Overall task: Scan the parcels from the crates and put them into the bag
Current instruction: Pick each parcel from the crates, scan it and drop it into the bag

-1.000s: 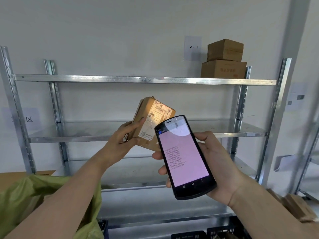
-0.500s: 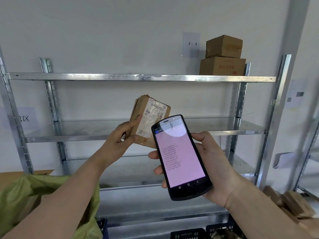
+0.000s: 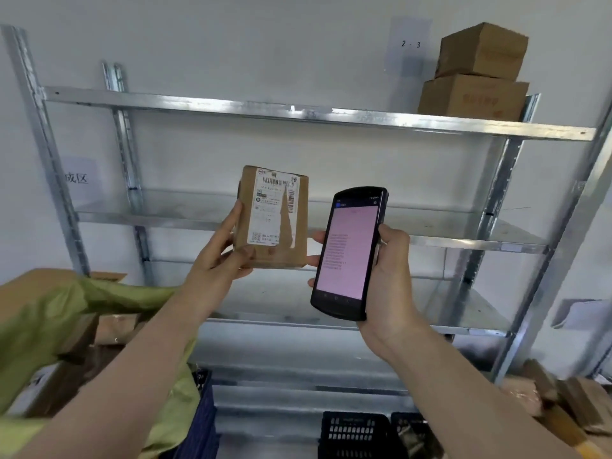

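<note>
At far left a green bag [image 3: 49,313] gapes open, its lower part cut off by the frame; brown parcels inside it are blurred. The left hand [image 3: 222,256] grips a brown parcel [image 3: 275,220] by its lower left corner, upright before the metal shelf [image 3: 298,112], white label facing the camera, print too small to read. Just beside it, the right hand [image 3: 387,276] clasps a black scanner [image 3: 349,251] with a pink screen; its text lines are illegible. Below, black crates [image 3: 357,432] are partly cropped. Two cardboard boxes [image 3: 477,74] stand stacked on the top shelf, right.
</note>
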`<state>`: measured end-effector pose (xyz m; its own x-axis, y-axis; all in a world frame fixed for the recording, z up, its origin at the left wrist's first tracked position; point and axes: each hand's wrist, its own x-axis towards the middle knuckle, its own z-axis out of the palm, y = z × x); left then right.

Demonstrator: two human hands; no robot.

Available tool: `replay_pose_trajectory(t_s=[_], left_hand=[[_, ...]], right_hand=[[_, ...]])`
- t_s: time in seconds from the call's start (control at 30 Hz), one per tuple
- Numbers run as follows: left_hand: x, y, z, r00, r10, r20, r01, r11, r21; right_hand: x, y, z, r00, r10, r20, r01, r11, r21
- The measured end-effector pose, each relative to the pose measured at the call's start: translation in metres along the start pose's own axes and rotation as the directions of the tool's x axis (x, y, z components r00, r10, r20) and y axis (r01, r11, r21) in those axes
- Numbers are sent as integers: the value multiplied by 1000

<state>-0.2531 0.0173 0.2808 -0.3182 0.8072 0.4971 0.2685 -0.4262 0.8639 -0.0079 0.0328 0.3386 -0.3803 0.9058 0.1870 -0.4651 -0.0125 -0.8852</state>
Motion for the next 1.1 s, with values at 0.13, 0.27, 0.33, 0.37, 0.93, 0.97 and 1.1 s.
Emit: replay_pose_trajectory(t_s=[0.13, 0.27, 0.33, 0.37, 0.93, 0.97, 1.1], left_hand=[[-30, -8, -26, 987, -94, -128, 102, 993, 56], [-67, -15, -77, 964, -125, -235, 153, 983, 104], [-85, -19, -106, 945, -134, -299, 174, 979, 110], [-93, -22, -122, 934, -146, -327, 192, 975, 112], [-113, -175, -398, 726, -551, -412, 635, 766, 95], [-111, -187, -402, 697, -597, -397, 676, 732, 86], [-103, -237, -406, 592, -721, -360, 782, 622, 42]], right_hand=[[15, 26, 10, 995, 68, 79, -69, 998, 8], [23, 72, 45, 973, 171, 154, -175, 984, 16], [26, 96, 69, 958, 216, 190, -221, 975, 5], [27, 109, 82, 948, 242, 207, -248, 969, 5], [94, 328, 297, 880, 451, 151, -461, 887, 34], [98, 336, 299, 878, 460, 130, -468, 883, 32], [122, 367, 301, 870, 491, 58, -493, 869, 39]])
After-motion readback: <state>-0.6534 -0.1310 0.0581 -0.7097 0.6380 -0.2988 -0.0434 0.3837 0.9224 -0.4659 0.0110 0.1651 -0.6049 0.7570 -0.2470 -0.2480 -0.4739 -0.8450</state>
